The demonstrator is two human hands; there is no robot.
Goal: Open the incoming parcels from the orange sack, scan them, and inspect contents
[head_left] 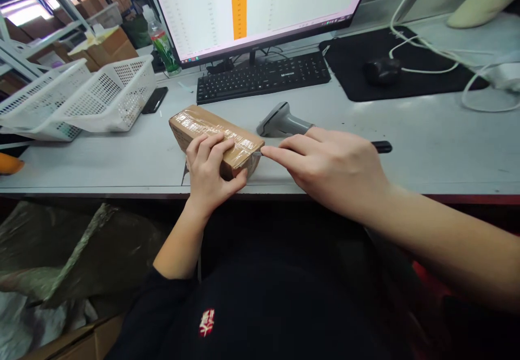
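A small cardboard box (pixel 223 128) covered with clear tape lies near the front edge of the desk. My left hand (pixel 211 167) grips it, fingers over the top and thumb at the near end. My right hand (pixel 331 165) is closed round a knife (pixel 382 147), whose black handle end sticks out behind the hand. The forefinger stretches along the knife, and the short visible bit of blade touches the taped right end of the box. Most of the knife is hidden by the hand. Just beyond lies a grey barcode scanner (pixel 280 121), its handle partly covered by my right hand.
A black keyboard (pixel 264 78) lies below a monitor (pixel 264 2). To the right, a mouse (pixel 382 71) and white cable rest on a black mat (pixel 349 86). White baskets (pixel 117 97), a phone (pixel 155 100) and a green-labelled bottle (pixel 162 43) stand at the left.
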